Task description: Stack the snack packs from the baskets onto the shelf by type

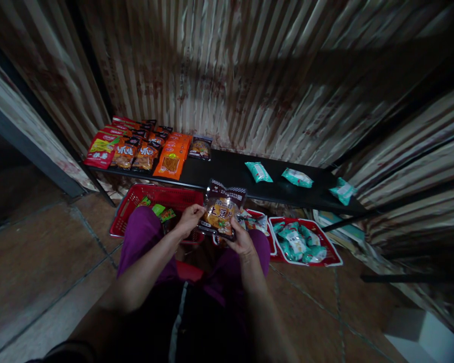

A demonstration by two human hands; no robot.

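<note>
Between both hands is a dark snack bag (pixel 222 209) with a picture of potato slices on its front, held up over my lap at the shelf's front edge. My left hand (pixel 191 219) pinches its left side. My right hand (pixel 242 237) grips the lower right corner, thumb on the front. Behind it, on the black shelf (pixel 227 166), lies a similar dark bag (pixel 200 147). Left of that are orange snack packets (pixel 172 156), brown-and-orange bags (pixel 146 154) and red-and-yellow bags (pixel 102 147). Teal packets (pixel 297 177) lie apart along the shelf's right half.
Below the shelf, a red basket (pixel 117 217) with green packets stands at left. At right, a white-rimmed red basket (pixel 335 254) holds several teal packets; another basket (pixel 272 242) is partly hidden by my knee. Black shelf posts (pixel 94 65) and a pleated curtain (pixel 219 75) stand behind.
</note>
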